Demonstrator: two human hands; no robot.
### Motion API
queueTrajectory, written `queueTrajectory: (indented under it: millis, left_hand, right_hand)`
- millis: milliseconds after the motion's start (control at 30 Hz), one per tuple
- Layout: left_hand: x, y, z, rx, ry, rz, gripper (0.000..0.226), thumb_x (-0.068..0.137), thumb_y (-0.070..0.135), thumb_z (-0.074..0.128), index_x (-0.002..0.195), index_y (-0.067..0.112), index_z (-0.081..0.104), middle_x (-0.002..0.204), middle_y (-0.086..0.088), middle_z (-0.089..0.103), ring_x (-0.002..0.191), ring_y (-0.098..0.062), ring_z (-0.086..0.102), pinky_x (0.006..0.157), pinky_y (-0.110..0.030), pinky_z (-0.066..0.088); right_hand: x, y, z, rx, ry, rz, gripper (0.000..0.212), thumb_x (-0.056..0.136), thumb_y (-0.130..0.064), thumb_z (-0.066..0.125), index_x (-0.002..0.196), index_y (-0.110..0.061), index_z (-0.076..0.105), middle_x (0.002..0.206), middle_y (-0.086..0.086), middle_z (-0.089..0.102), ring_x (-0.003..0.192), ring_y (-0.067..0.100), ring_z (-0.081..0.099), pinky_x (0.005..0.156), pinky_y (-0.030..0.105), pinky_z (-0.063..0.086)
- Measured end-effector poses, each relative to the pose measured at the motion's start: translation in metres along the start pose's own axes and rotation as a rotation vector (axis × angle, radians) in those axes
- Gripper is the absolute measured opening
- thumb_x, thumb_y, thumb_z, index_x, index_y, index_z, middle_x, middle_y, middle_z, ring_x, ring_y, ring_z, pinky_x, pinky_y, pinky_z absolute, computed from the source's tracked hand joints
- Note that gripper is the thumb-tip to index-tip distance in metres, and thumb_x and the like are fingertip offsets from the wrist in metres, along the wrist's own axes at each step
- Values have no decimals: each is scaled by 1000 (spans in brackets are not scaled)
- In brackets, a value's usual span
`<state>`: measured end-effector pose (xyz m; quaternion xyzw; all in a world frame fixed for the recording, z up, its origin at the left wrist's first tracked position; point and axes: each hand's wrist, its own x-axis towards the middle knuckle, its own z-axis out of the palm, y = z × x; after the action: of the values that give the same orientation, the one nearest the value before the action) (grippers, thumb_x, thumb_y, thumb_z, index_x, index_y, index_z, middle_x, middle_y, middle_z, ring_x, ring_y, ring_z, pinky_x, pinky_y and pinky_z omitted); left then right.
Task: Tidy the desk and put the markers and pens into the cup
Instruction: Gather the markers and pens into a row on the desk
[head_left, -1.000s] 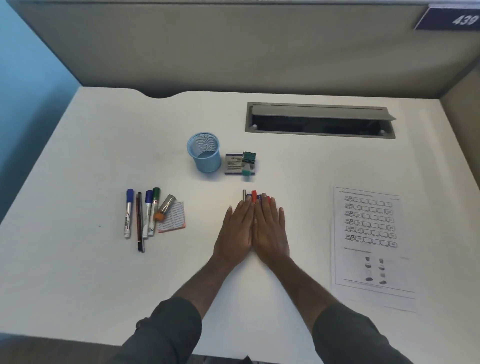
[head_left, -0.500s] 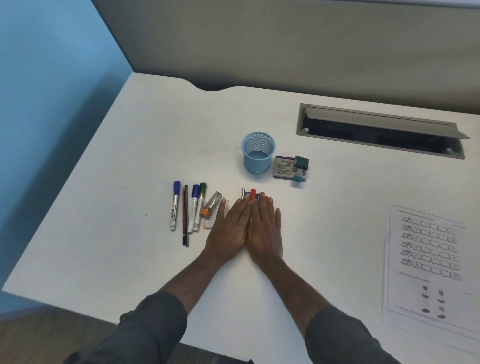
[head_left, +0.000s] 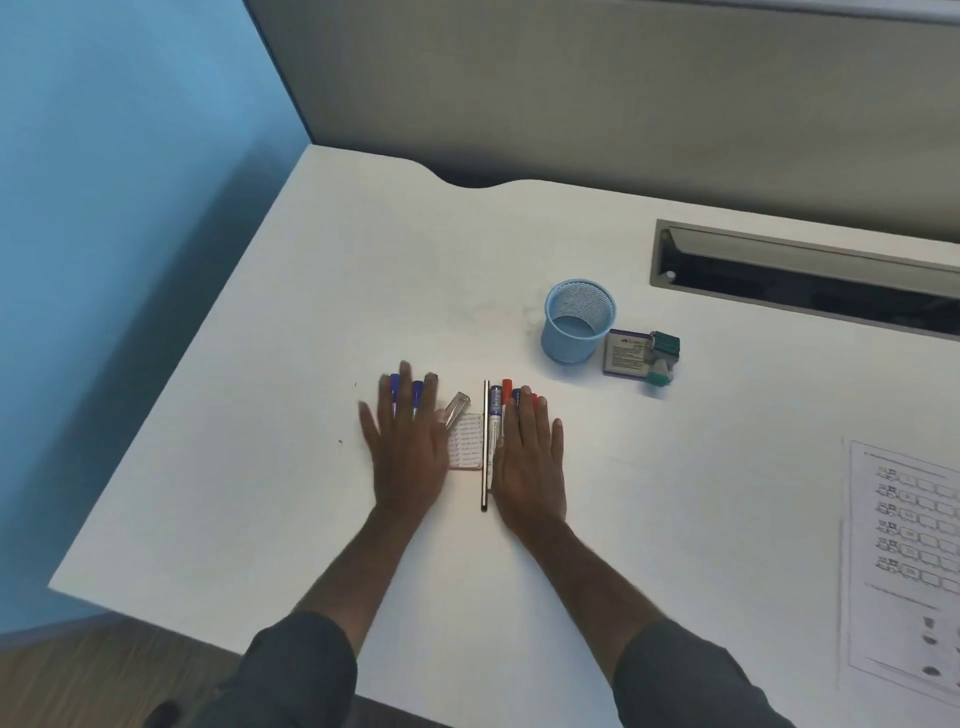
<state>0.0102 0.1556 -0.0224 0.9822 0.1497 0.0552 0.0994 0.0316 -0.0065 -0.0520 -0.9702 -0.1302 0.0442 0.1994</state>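
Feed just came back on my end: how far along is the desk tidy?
Nothing is done yet: the blue mesh cup looks empty. In hand: the left hand lies flat over the left group of markers, and the right hand lies flat over the red-capped marker and its neighbours. Still left: gripping all of them, including the thin dark pen, and dropping them into the cup.
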Motion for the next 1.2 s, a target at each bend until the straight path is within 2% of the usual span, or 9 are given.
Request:
queueTrajectory:
  millis: [67, 200, 333, 600, 867, 1033, 1200]
  left_hand:
    - [1, -13, -1, 24, -41, -71, 51, 104, 34, 28, 153, 22, 34, 167, -8, 19, 152, -34, 19, 117, -60, 19]
    - [-2, -18, 3, -21, -113, -91, 57, 104, 39, 16, 155, 21, 33, 165, -6, 24, 152, -33, 24, 115, -63, 26]
    - [-3, -14, 9, -56, -127, 33, 52, 105, 30, 26, 155, 17, 33, 164, -7, 27, 152, -34, 24, 116, -59, 28]
    - [4, -9, 10, -82, -141, 76, 53, 105, 33, 22, 155, 18, 34, 164, -7, 27, 151, -35, 24, 118, -56, 29]
    - [-1, -13, 1, -240, -115, 2, 56, 105, 40, 14, 156, 25, 29, 166, 0, 22, 153, -31, 19, 122, -53, 18]
    - [-2, -16, -5, -251, -105, 13, 53, 106, 35, 20, 157, 23, 27, 166, 2, 20, 154, -28, 18, 123, -51, 19]
    - [-5, -10, -9, -230, -79, 57, 53, 105, 31, 29, 153, 11, 36, 163, -9, 28, 151, -30, 27, 122, -49, 25]
  right_hand:
    - [2, -4, 1, 7, -1, -3, 59, 105, -23, 27, 158, -15, 4, 166, 4, 0, 152, 21, -9, 123, 48, 6]
    - [6, -11, 4, -5, 13, 1, 57, 105, -24, 25, 158, -13, 8, 166, 6, 2, 153, 23, -6, 123, 48, 6]
    - [8, -18, 9, 4, 22, 7, 57, 105, -25, 24, 158, -13, 8, 166, 5, 1, 152, 21, -7, 123, 47, 5]
    - [14, -19, 11, 2, 56, 46, 57, 103, -29, 19, 157, -12, 13, 166, 8, 9, 153, 25, 4, 122, 46, 6]
    - [14, -15, 2, 41, 25, 9, 57, 104, -33, 16, 158, -22, 2, 166, 4, 3, 153, 24, -2, 122, 43, 3]
    - [11, -8, -8, 85, 39, -39, 57, 104, -34, 16, 158, -22, 3, 166, 3, 3, 153, 22, -1, 123, 39, 4]
    - [9, -3, -14, 75, 25, -53, 57, 105, -29, 25, 158, -17, 10, 166, 6, 7, 153, 24, 3, 123, 43, 8]
